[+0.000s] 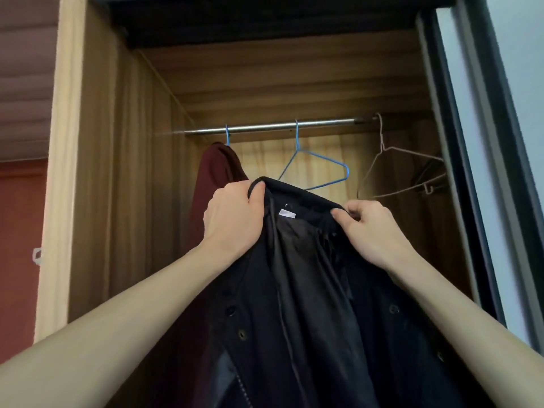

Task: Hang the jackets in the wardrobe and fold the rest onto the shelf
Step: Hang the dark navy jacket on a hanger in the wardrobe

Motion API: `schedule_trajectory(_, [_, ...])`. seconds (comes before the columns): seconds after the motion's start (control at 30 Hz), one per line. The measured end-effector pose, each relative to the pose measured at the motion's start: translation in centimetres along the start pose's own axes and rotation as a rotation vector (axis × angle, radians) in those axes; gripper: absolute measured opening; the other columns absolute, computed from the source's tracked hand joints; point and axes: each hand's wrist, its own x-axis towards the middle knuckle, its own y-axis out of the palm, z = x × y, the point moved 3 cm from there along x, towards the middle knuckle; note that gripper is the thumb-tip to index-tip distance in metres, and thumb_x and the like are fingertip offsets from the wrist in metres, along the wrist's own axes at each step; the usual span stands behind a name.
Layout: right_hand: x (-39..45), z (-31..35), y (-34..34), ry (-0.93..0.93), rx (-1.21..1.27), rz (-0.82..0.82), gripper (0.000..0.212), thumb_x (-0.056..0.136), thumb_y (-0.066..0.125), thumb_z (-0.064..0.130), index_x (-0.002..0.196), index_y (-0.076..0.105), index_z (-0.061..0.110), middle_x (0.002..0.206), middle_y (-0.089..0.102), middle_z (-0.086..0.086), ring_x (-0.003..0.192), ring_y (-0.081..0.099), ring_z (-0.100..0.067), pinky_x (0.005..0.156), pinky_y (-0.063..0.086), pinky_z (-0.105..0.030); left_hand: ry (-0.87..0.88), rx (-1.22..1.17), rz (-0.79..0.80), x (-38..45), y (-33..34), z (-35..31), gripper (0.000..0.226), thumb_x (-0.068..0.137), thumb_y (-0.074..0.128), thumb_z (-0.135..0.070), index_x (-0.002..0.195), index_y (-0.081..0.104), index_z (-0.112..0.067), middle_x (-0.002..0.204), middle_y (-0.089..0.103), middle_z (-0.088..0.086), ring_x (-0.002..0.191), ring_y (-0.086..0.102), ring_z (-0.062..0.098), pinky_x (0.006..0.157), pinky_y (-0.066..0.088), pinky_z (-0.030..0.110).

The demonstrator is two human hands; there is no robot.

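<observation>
Bare forearms reach up into the open wardrobe. Left hand and right hand each clamped on the collar of a black jacket, held up below the metal rail, lining and white label facing the camera. On the rail: maroon garment on a blue hanger, empty blue hanger just behind the collar, empty white hanger at right.

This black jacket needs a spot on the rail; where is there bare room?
Bare rail lies between the maroon jacket and the blue hanger, and between that and the white hanger. The far right looks crowded.
</observation>
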Motion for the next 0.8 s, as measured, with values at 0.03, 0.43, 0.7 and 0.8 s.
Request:
schedule_trajectory(0.03, [0.4,-0.5,0.2,0.016,0.005,0.012,0.046,0.103,0.058,0.032,0.067,0.045,0.007,0.064,0.05,-0.015,0.069,0.047,-0.035,0.059,0.033,-0.037,0.02,0.011,0.021,0.7,0.3,-0.4,0.051,0.108,0.045,-0.037,0.06,0.036,-0.022,0.063,0.048,-0.004,0.069,0.05,0.029,0.068,0.038,0.041])
schedule_trajectory(0.43, [6.5,1.1,-1.6,-0.282,-0.227,-0.38,0.021,0.094,0.061,0.044,0.101,0.059,0.025,0.093,0.047,0.008,0.088,0.045,-0.02,0.077,0.033,-0.037,0.026,0.081,0.101,5.5,2.9,-1.7,0.053,0.108,0.047,-0.042,0.06,0.045,-0.019,0.073,0.057,0.007,0.093,0.062,0.046,0.09,0.052,0.051])
schedule_trajectory(0.7, [16.2,4.0,1.5,0.004,-0.529,0.067,0.037,0.102,0.058,0.03,0.131,0.053,0.009,0.119,0.063,-0.015,0.107,0.063,-0.035,0.08,0.047,-0.039,-0.004,0.077,0.111,5.9,2.8,0.0,0.05,0.11,0.045,-0.042,0.068,0.048,-0.015,0.075,0.056,0.004,0.097,0.062,0.044,0.092,0.052,0.053])
schedule_trajectory(0.8, [17.8,3.6,3.7,0.14,-0.405,0.195,0.013,0.099,0.053,0.008,0.109,0.061,0.003,0.076,0.062,-0.012,0.056,0.058,-0.024,0.051,0.044,-0.028,-0.015,0.075,0.124,5.5,3.0,0.6,0.05,0.11,0.045,-0.043,0.066,0.047,-0.019,0.076,0.055,0.003,0.1,0.061,0.045,0.093,0.051,0.053])
